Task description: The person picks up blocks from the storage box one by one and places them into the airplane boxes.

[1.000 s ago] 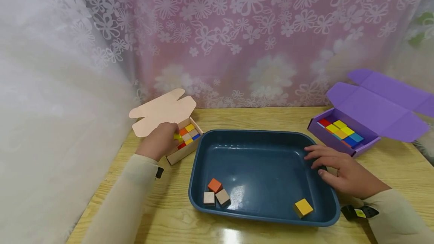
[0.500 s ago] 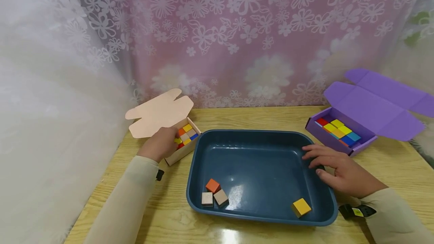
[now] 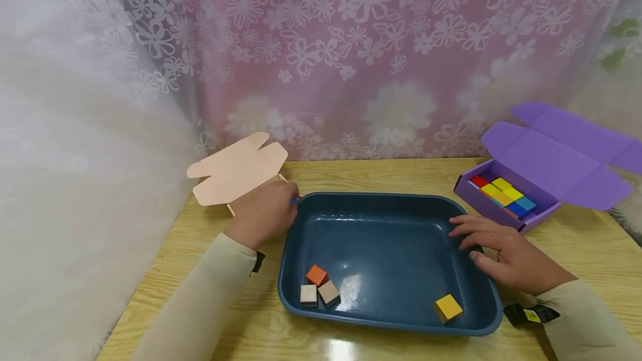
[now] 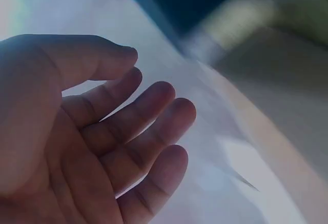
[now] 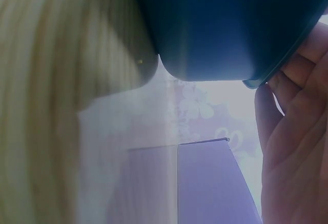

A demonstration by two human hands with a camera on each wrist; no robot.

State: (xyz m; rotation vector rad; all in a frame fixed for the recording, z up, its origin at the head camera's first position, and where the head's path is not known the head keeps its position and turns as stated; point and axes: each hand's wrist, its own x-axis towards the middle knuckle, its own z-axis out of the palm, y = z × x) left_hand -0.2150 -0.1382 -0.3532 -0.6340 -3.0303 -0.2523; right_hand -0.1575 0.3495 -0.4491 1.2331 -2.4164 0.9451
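My left hand (image 3: pixel 264 210) reaches over the pale box (image 3: pixel 229 209) at the table's left, covering most of its cubes. Its fingers are loosely bent, with the thumb near the forefinger (image 4: pixel 128 80); the left wrist view shows nothing between them. A blue cube (image 3: pixel 293 200) peeks out by the fingertips. My right hand (image 3: pixel 511 255) rests on the right rim of the dark blue tray (image 3: pixel 386 322), fingers reaching over it. Inside the tray lie an orange cube (image 3: pixel 317 275) and two plain wooden cubes (image 3: pixel 329 293) at front left, and a yellow cube (image 3: pixel 448 308) at front right.
A purple box (image 3: pixel 481 199) with its lid open stands behind the right hand, holding several coloured cubes (image 3: pixel 505 194). The pale box's lid (image 3: pixel 241 169) lies folded back. A flowered curtain (image 3: pixel 371 71) hangs behind the wooden table (image 3: pixel 381 170).
My left hand has moved right across the pale box, from its left part towards the tray's corner, and now hides the cubes seen before. The right hand stays at the tray rim.
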